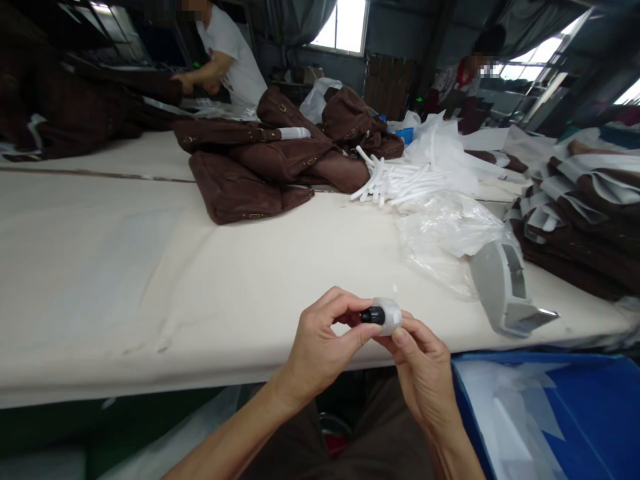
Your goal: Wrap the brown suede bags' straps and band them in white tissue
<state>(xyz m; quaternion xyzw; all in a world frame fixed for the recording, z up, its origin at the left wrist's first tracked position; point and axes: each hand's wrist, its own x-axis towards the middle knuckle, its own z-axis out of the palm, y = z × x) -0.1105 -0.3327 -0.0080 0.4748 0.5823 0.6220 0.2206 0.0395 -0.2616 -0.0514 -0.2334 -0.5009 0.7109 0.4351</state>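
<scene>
A small translucent white bottle with a black cap is held sideways over the table's front edge. My left hand pinches the black cap between thumb and fingers. The bottle's body sits between the thumb and fingers of my right hand. What is inside the bottle cannot be made out. Both hands are close together, in front of my lap.
Brown leather-look bags lie across the cream-covered table. White tubes, clear plastic and a grey tape dispenser are to the right. A blue bin stands below. Two people work at the back.
</scene>
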